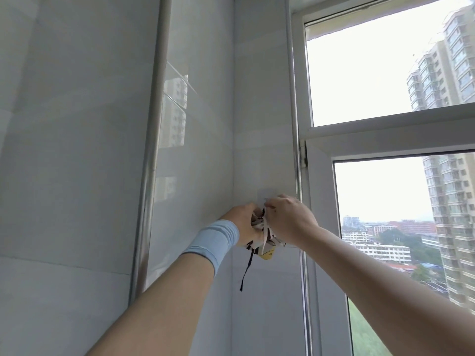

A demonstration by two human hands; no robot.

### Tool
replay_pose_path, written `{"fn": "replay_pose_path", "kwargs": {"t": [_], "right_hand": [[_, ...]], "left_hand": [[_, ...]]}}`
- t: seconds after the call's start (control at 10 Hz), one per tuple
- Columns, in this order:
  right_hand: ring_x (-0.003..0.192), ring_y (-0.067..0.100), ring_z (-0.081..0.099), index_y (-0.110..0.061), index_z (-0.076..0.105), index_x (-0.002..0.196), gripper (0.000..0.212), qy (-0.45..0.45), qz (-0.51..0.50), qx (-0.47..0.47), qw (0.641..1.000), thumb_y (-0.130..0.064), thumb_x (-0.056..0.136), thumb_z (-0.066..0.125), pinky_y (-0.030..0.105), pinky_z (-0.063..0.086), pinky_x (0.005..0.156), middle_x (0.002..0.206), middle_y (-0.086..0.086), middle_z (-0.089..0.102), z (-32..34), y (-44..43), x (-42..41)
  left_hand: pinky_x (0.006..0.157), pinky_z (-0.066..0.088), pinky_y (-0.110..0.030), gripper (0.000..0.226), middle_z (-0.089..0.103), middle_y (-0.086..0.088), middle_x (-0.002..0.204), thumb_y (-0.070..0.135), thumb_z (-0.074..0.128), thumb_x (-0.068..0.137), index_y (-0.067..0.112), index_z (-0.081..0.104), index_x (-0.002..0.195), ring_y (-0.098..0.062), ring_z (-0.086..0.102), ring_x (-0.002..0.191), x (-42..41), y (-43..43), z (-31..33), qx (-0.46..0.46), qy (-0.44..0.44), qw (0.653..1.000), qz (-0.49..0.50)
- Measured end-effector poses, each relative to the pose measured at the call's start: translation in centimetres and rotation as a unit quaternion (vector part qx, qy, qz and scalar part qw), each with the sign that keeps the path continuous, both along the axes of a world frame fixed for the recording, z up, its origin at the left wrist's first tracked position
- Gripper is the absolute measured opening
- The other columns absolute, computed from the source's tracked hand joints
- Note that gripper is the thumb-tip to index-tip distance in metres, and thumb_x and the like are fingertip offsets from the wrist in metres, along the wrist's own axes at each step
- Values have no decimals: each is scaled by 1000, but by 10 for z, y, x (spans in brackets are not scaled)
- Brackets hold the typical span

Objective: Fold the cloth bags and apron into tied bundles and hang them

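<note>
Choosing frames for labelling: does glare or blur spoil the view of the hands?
Head view: the window is blown out white, the glossy tiles mirror the towers, yet the left hand, right hand and bundle are evenly lit, only slightly soft.

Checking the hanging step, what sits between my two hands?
A patterned cloth bundle, held by left hand and right hand, seen in head view.

Bundle (265, 237): just below the hook plate (268, 193), between my left hand (243, 222) and right hand (289, 219).
Window (385, 132): right of plate.
Pipe (154, 124): well left.
</note>
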State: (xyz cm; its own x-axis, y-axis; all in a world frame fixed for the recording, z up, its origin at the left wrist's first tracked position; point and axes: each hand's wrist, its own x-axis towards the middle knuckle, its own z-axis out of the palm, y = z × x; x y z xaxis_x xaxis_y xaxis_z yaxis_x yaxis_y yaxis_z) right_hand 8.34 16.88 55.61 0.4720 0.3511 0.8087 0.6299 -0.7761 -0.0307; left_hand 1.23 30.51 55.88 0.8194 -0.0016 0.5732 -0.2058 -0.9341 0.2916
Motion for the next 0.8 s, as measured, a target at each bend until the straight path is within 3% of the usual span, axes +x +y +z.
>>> {"fn": "replay_pose_path", "kwargs": {"t": [0.1,0.2,0.3,0.4,0.5,0.6,0.7,0.8], "right_hand": [[107,26,52,-24,58,101,56,21,-6,-71,997,-41,89,6,37,48,88,107,-2,59,-21,-5,12],[122,26,47,-22,54,124,46,3,8,-66,998,-39,99,19,41,45,97,128,1,54,-24,-12,-1],[139,26,32,-23,36,147,46,-5,9,-49,999,-33,102,31,42,35,109,153,0,33,-24,-15,-14],[143,24,23,-22,26,152,53,24,1,-88,996,-34,100,34,41,31,113,158,-2,24,-29,-14,-23],[147,24,15,-21,20,154,60,35,-16,-116,993,-37,99,37,42,24,117,161,-1,18,-27,-12,-25],[149,24,8,-24,15,155,63,43,-33,-138,989,-37,98,37,49,17,119,163,1,13,-20,-12,-31],[151,21,-6,-29,5,157,66,42,-16,-114,992,-34,98,35,55,4,120,165,0,1,-18,-14,-35],[152,20,-5,-33,7,156,63,24,22,-42,999,-30,98,33,53,4,121,166,0,0,-10,-21,-46]], "left_hand": [[86,53,-35,28,67,7,99,40,66,77,30,61,103,-20,63,92,2,3,-4,23,-3,999,30],[82,54,-36,17,67,9,87,46,52,80,33,61,88,-19,64,87,3,4,-10,10,-25,999,21],[91,45,-37,26,62,3,106,41,40,92,32,64,97,-22,53,107,4,6,-15,92,-130,983,86],[100,36,-35,38,55,-2,125,40,33,98,24,60,120,-24,43,118,11,9,-26,80,-114,985,97],[96,39,-36,42,56,-6,125,43,26,100,23,56,121,-27,48,116,17,12,-41,50,-47,993,93],[102,37,-40,43,50,0,135,45,29,99,26,47,133,-25,43,125,15,16,-45,29,-42,995,87],[106,36,-43,50,48,2,141,53,32,95,30,41,139,-24,41,128,8,22,-45,23,-75,994,73],[109,32,-39,50,46,-2,144,47,35,99,24,39,143,-24,38,132,-6,18,-38,-14,-124,992,32]]}}
